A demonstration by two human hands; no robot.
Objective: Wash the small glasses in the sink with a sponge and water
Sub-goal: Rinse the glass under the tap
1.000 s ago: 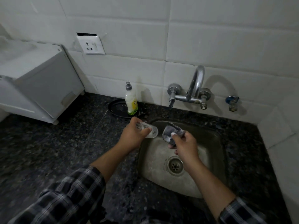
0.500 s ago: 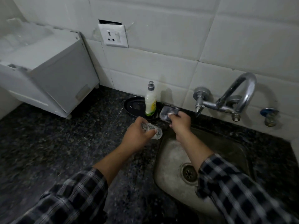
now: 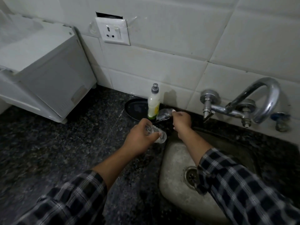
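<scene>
Left hand: our left hand grips the small glass round its middle, fingers curled over it, as it did half a second ago.
Small glass: it lies on its side in that grip, mouth turned right toward the sink. It is held above the counter, just off the sink's left edge, close to where it was in the earlier frame.
Right hand: our right hand reaches past the sink's back left corner and pinches the right end of the sponge with its fingertips.
Sponge: a second ago we held it over the basin, next to the glass's mouth. Half a second ago it was raised beside the soap bottle. Now it sits lower, at the bottle's base on its right side, by the right edge of the black dish. We cannot tell whether it rests on anything yet.
Gap between hands: glass and sponge are now apart, where a second ago they were nearly touching.
Soap bottle: upright at the back edge of the counter, at the dish's right side.
Tap: the tap is on the wall behind the sink. We see no water stream from it.
View: the tap now sits further right in the picture than before, and the wall socket and the white appliance take up more of the left.
</scene>
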